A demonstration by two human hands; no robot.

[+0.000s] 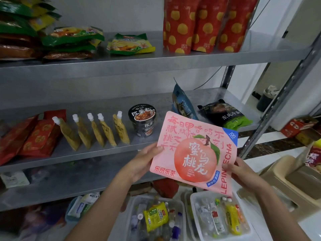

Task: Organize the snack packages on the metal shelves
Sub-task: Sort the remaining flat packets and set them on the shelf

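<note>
I hold a flat pink peach-tea package [194, 150] in front of the middle metal shelf [97, 152]. My left hand [145, 160] grips its left edge, thumb on top. My right hand [241, 171] grips its lower right edge. On the middle shelf stand a black instant noodle cup [142, 120], several yellow spout pouches [102, 131], red packets [33, 136], a blue bag [182, 103] and a black-green noodle pack [225, 113]. The top shelf [156, 61] carries red dotted bags [201, 23] and green-yellow packets [130, 44].
Two clear plastic bins [196, 214] with small bottles and sachets sit on the floor below my hands. A beige stool [286, 181] stands at right with a red snack bag [314, 157]. The shelf's angled metal post [278, 105] rises at right. Boxes [298, 127] lie beyond it.
</note>
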